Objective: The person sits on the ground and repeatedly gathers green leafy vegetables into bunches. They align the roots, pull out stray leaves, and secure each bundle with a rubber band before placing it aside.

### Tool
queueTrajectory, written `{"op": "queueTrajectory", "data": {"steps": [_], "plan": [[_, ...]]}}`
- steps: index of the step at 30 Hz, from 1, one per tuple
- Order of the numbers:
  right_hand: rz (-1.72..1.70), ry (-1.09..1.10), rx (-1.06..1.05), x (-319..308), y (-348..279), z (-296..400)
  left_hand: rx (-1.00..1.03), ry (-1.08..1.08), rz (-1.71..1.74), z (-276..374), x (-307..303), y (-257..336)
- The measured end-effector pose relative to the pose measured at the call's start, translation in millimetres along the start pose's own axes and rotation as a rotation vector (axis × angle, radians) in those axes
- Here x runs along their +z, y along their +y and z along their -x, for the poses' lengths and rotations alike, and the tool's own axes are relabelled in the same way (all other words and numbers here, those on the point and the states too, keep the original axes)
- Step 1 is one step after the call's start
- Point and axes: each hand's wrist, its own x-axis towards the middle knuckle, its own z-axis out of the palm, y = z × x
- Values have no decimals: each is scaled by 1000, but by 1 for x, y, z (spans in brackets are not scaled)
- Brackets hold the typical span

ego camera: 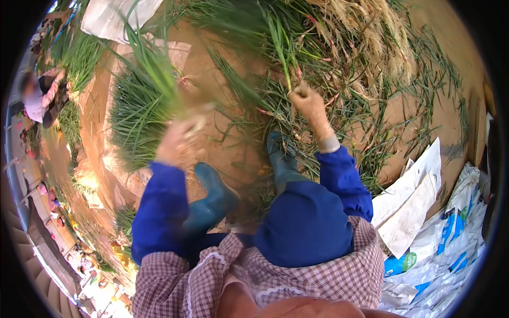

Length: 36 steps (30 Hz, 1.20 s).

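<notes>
My left hand (177,141) is blurred by motion. It grips a loose bunch of scallions (169,89), whose green leaves point up and to the left. Just behind that hand lies a pile of scallions (135,111) on a pale sheet. My right hand (309,104) pinches the end of a green scallion stalk (283,59) between thumb and fingers. Beyond it spreads a large heap of scallions (318,43), some with reddish bulbs and long pale roots (373,35). Cut or stripped leaves (274,107) litter the ground near my right hand.
My two rubber boots (212,198) stand on bare brown ground. White sacking (409,198) and blue-and-white plastic bags (441,254) lie at the right. A white sack (119,20) is at the top left. Another person (39,95) crouches at the far left beside more scallions (81,59).
</notes>
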Motion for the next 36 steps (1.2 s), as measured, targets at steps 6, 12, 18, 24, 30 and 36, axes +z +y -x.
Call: {"op": "queueTrajectory", "data": {"steps": [6,12,18,24,30,36], "plan": [[105,-264,-218,33,-10,65,-147,-145,131,-102,83,-99],[-574,-235,33,-15,-9,39,-262,-355,174,-105,51,-127],[-141,-122,-13,42,-1,30,-145,-51,217,-100,89,-128],[-621,163,-173,-53,-27,1,1,73,381,-95,75,-133],[84,-90,-59,34,18,-29,51,-126,471,-127,57,-121],[-189,-482,202,26,-21,53,-40,-110,170,-111,68,-119]]}}
